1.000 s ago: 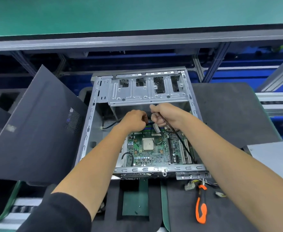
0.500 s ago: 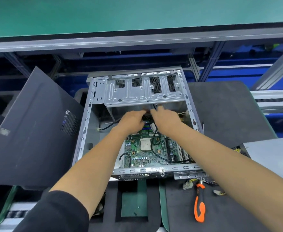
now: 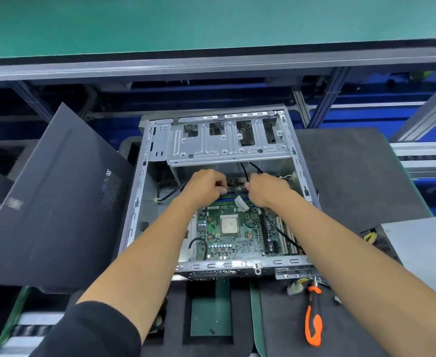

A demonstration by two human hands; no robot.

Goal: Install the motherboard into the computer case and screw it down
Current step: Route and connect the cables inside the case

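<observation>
Now both hands sit deep in the case (image 3: 144, 191), at the far edge of the board (image 3: 237, 235), just under the drive cage (image 3: 227, 143); a second ago the right hand (image 3: 265, 189) was raised with a black cable looped down across the board, and half a second ago the two hands met over its far end. Since then they have parted a little, and the cable (image 3: 284, 234) now runs close along the slots on the right instead of sprawling over the socket; two black leads rise behind the right hand. The left hand (image 3: 204, 185) is curled, fingertips pinched on something small by the memory slots; what exactly, I cannot tell. The right hand's fingers are curled too, seemingly round the cable, though the grip itself is hidden. The board lies flat inside the case; the screwdriver (image 3: 313, 315) rests untouched on the mat (image 3: 361, 176); so, in my judgement, wiring is being cleared and screwing has yet to begin.
</observation>
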